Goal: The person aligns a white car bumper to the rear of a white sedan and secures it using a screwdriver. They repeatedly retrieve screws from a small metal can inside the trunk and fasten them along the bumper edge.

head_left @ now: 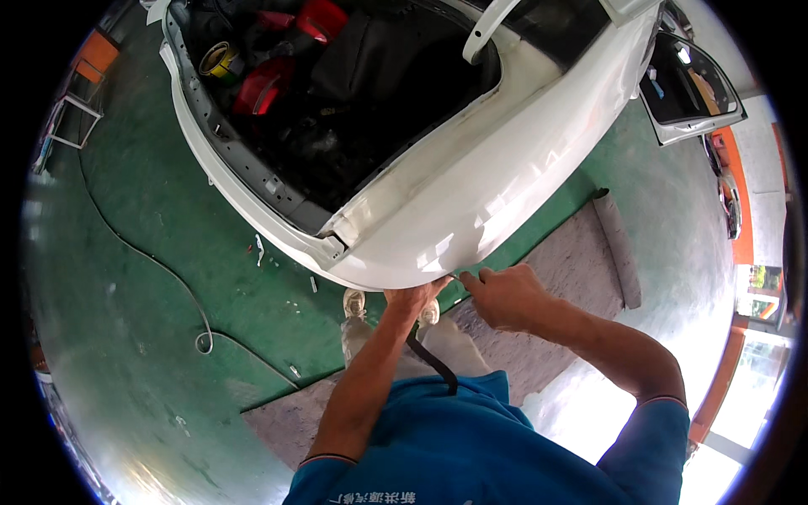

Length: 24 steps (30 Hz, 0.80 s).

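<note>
The rear corner of a white car body (450, 227) is right in front of me, its trunk opening uncovered. My left hand (411, 296) is at the lower edge of the rounded panel, with its fingers mostly hidden beneath it. Just to the right, my right hand (509, 296) is closed around a thin metal tool (455, 276). Its slim end points left at the panel edge near my left fingers; the handle is hidden in my fist. A dark flexible strip (435, 364) hangs below my left hand toward my shirt; whether I hold it is unclear.
Red lamps (263, 87) and a yellow tape roll (220, 61) lie in the trunk. A grey mat (560, 273) with a rolled end lies underfoot. A hose (172, 273) crosses the green floor at left. A detached car door (690, 88) stands at far right.
</note>
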Available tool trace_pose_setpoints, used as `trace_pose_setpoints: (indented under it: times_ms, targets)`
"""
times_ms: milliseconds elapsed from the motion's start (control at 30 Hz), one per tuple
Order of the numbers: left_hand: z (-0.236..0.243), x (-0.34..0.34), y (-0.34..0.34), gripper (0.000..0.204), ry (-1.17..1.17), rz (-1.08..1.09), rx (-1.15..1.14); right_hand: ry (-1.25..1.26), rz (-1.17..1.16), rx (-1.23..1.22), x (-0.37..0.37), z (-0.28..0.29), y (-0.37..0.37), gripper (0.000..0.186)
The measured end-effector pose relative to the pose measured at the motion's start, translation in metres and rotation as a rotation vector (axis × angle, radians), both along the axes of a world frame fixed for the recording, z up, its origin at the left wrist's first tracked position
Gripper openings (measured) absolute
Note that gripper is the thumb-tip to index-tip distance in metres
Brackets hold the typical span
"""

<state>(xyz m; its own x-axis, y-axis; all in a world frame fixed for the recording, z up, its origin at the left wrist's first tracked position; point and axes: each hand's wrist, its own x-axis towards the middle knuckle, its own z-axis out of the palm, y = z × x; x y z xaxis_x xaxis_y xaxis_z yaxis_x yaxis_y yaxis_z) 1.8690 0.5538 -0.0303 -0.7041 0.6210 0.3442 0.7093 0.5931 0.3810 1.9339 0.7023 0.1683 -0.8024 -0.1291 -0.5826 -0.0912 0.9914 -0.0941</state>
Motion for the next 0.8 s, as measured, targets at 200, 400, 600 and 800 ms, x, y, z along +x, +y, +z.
trace_pose_setpoints:
  times_ms: [200, 400, 600, 800]
  targets:
    - [-0.019, 0.0, -0.001, 0.074, 0.014, 0.039, 0.122, 0.126, -0.345, -0.231, -0.006, -0.006, -0.008, 0.041]
    - [-0.013, 0.001, 0.001, 0.073, -0.039, 0.062, 0.147, 0.124, -0.953, -0.508, 0.004, -0.015, -0.02, 0.049]
    - [0.003, 0.006, 0.006, 0.072, -0.055, 0.118, 0.099, 0.124, -0.715, -0.396, 0.008, -0.017, -0.007, 0.056]
    - [-0.004, 0.005, 0.014, 0.075, -0.227, 0.126, -0.019, 0.093, 0.018, -0.052, 0.008, -0.006, 0.002, 0.054]
